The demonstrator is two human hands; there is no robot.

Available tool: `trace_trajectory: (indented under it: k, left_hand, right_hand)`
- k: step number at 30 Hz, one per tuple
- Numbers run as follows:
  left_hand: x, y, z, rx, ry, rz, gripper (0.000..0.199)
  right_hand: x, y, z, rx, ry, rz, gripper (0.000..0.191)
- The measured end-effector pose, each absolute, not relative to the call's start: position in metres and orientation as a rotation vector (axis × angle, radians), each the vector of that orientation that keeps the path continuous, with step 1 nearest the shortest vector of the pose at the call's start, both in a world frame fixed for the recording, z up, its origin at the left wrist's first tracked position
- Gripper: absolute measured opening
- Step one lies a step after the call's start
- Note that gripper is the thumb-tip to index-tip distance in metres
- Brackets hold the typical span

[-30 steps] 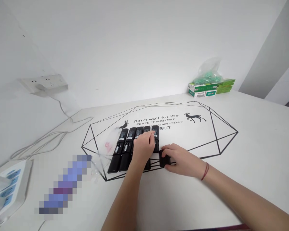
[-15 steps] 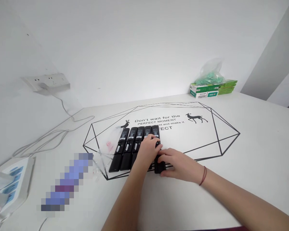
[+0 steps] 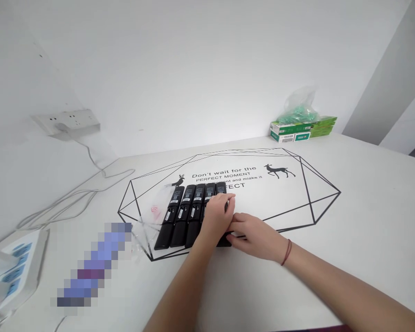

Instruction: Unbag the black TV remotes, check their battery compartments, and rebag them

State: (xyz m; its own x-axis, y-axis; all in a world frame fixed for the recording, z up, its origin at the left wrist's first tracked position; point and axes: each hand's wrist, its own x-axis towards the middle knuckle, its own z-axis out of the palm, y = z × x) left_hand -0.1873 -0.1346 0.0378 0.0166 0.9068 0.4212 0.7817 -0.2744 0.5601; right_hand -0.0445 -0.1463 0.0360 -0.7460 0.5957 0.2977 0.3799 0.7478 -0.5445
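Note:
Several black remote controls [image 3: 181, 216] lie side by side, backs up, with uncovered battery compartments and white labels. My left hand [image 3: 219, 213] is over the right end of the row, hiding the middle of the last remotes. Its index finger is lifted and stands apart from the thumb, with nothing visible between them. At the lower right side of the rightmost remote control [image 3: 222, 188], my right hand [image 3: 254, 235] has its bent fingers and thumb closed on the edge. The lower part of that remote is mostly covered by both hands.
A clear plastic bag [image 3: 152, 214] lies left of the row. Farther left are a pixelated blue item [image 3: 97, 265], a white power strip [image 3: 24, 267] and loose cables [image 3: 65, 198]. Green-and-white boxes [image 3: 290, 129] topped by a plastic bag [image 3: 299, 106] stand by the wall.
The rightmost remote has shifted left, closer against its neighbour, with my right hand moving along. My left hand's index finger has lifted off. The view has shifted slightly.

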Motion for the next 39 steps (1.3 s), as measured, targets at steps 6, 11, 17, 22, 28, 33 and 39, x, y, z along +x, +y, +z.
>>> trace_trajectory:
  k: [6, 11, 17, 22, 28, 33, 39]
  left_hand:
    - [-0.168, -0.153, 0.049, 1.805, 1.205, 1.153, 0.032]
    - [-0.166, -0.159, 0.049, 1.78, 1.09, 1.108, 0.031]
    - [-0.169, -0.158, 0.049, 1.871, 1.144, 1.037, 0.038]
    - [-0.168, -0.158, 0.051, 1.909, 1.149, 1.043, 0.037]
    - [-0.168, -0.158, 0.052, 1.991, 1.178, 1.053, 0.037]
    - [-0.169, -0.159, 0.054, 2.04, 1.228, 1.018, 0.039]
    - [-0.172, -0.156, 0.056, 2.105, 1.355, 1.01, 0.035]
  right_hand:
    - [-0.039, -0.143, 0.042, -0.852, -2.286, 0.689, 0.023]
    - [-0.037, -0.146, 0.044, -0.897, -2.244, 0.784, 0.031]
    - [-0.04, -0.146, 0.042, -0.953, -2.286, 0.782, 0.025]
    - [-0.04, -0.144, 0.041, -0.954, -2.312, 0.771, 0.024]
    - [-0.04, -0.143, 0.039, -0.941, -2.343, 0.722, 0.025]
    - [-0.041, -0.142, 0.036, -0.932, -2.361, 0.708, 0.025]
    - [-0.04, -0.14, 0.035, -0.96, -2.382, 0.684, 0.018]
